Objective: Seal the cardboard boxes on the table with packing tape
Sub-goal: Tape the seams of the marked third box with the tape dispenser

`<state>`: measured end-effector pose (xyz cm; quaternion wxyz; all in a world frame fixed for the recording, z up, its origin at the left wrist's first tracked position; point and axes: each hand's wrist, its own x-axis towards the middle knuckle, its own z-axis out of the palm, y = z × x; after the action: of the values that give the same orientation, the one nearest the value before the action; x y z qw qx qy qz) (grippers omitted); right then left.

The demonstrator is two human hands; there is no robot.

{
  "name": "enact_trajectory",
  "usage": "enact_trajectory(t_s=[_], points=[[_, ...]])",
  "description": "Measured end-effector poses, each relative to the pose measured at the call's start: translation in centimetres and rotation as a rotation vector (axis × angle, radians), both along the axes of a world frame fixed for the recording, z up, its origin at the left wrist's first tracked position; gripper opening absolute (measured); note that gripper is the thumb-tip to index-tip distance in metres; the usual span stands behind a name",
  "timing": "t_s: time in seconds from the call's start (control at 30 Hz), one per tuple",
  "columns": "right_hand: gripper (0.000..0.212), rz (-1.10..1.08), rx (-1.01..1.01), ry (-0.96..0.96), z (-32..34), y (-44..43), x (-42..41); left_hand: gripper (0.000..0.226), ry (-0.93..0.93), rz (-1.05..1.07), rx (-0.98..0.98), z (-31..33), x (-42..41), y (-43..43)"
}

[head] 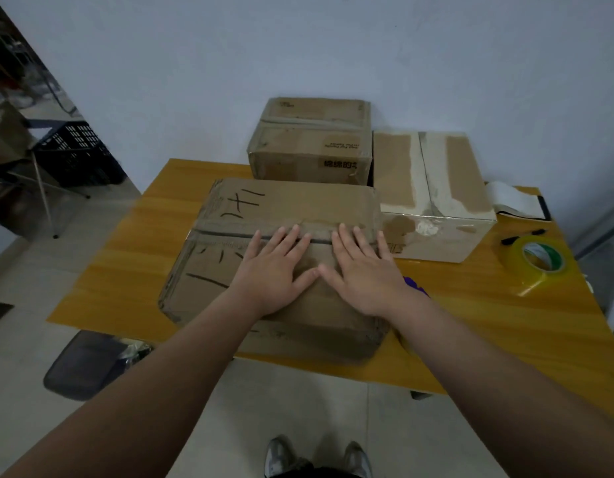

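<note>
Both grips are released: left hand (276, 270) and right hand (364, 274) lie flat, thumbs touching, on the near box (281, 208) across its taped seam. Black marker strokes mark its lid; it overhangs the counter (126, 270) edge. Tape roll (536, 262) lies right, apart.

Both arms bare, stretched forward. Left hand (276, 270) flat, palm down, fingers spread, thumb angled inward. Right hand (364, 270) same, flat and splayed. Thumb tips nearly touching between them. Neither grip closed on anything.
</note>
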<state>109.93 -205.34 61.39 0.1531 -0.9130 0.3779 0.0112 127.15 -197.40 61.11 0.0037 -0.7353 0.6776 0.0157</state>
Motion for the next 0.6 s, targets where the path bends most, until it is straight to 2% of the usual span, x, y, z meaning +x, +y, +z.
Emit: enact_trajectory(t_s=[0.07, 0.13, 0.23, 0.3, 0.37, 0.43, 0.5, 0.6], points=[[0.09, 0.018, -0.076, 0.147, -0.2, 0.3, 0.0, 0.075, 0.014, 0.011, 0.028, -0.3, 1.7, 0.6], [0.089, 0.008, -0.11, 0.152, 0.1, 0.3, -0.1, 0.076, 0.032, 0.071, 0.049, -0.5, 4.3, 1.9], [0.085, -0.096, -0.31, -0.027, 1.2, 0.1, 1.4, 0.092, 0.054, 0.259, 0.065, -0.5, 7.8, 3.8], [0.067, -0.116, -0.409, -0.06, 1.9, -1.3, 4.2, 0.104, 0.073, 0.215, 0.086, -0.1, 8.8, 4.7], [0.05, -0.095, -0.363, -0.047, 2.3, -3.5, 7.5, 0.108, 0.096, -0.022, 0.103, 0.3, 8.6, 5.3], [0.058, -0.102, -0.237, -0.022, 2.5, -5.7, 10.5, 0.113, 0.059, -0.222, 0.114, 0.5, 7.8, 5.7], [0.073, -0.114, -0.12, 0.036, 2.3, -7.6, 12.4, 0.116, -0.004, -0.271, 0.115, 0.3, 7.4, 5.5], [0.085, -0.109, -0.02, 0.129, 1.6, -8.7, 13.3, 0.122, -0.014, -0.174, 0.119, 0.1, 7.5, 4.8]])
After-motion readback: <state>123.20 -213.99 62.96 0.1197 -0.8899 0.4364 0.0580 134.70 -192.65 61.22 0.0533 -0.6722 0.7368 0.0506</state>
